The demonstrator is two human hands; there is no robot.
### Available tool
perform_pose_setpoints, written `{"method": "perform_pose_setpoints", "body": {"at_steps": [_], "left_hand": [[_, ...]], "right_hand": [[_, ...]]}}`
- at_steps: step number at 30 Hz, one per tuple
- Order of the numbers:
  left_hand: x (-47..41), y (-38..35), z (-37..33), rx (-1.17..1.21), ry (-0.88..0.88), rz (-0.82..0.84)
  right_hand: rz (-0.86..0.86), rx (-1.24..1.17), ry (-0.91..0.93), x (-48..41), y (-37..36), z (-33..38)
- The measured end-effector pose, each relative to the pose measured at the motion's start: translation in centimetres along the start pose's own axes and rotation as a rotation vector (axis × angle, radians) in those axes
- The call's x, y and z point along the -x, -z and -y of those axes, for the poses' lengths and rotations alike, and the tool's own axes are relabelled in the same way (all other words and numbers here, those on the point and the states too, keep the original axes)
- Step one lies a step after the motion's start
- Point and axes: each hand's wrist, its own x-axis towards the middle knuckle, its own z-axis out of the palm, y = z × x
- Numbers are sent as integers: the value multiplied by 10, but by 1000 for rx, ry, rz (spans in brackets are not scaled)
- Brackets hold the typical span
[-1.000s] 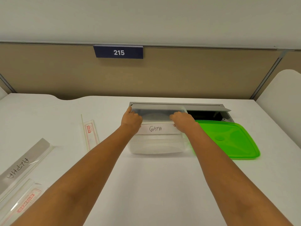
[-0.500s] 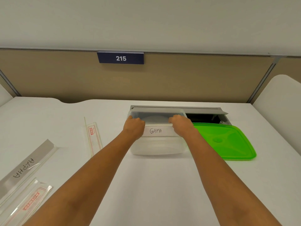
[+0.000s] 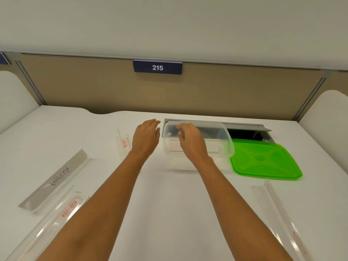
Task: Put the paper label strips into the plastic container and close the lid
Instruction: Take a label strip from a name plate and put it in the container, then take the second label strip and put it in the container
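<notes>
- I see the flat green plastic lid (image 3: pixel 263 160) lying just right of the clear plastic container (image 3: pixel 197 146) on the white table (image 3: pixel 178 204).
- My left hand (image 3: pixel 146 137) hovers beside it, fingers (image 3: pixel 153 122) loosely spread, empty.
- My right hand (image 3: pixel 190 140) is over the container; fingers (image 3: pixel 180 128) curled, grip unclear.

There is a single view, worn on the person's head, looking forward and steeply down over both forearms onto the white counter (image 3: pixel 169 204). It faces the tan partition (image 3: pixel 226 95) at the counter's far edge, where the number plate "215" (image 3: pixel 157 67) sits just left of centre. The wide angle bends the counter's side edges outward. The forearms run in from the bottom edge, very near the lens; the far edge of the counter lies mid-frame, farther off
</notes>
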Motion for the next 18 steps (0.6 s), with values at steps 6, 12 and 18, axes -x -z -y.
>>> {"method": "perform_pose_setpoints", "body": {"at_steps": [6, 12, 18], "left_hand": [[16, 16, 59, 205, 279, -9], [25, 16, 113, 409, 503, 60], [15, 7, 143, 451, 544, 100]], "right_hand": [[68, -159, -57, 36, -50, 41], [-42, -54, -78, 49, -79, 57], [-255, -10, 76, 62, -93, 74]]}}
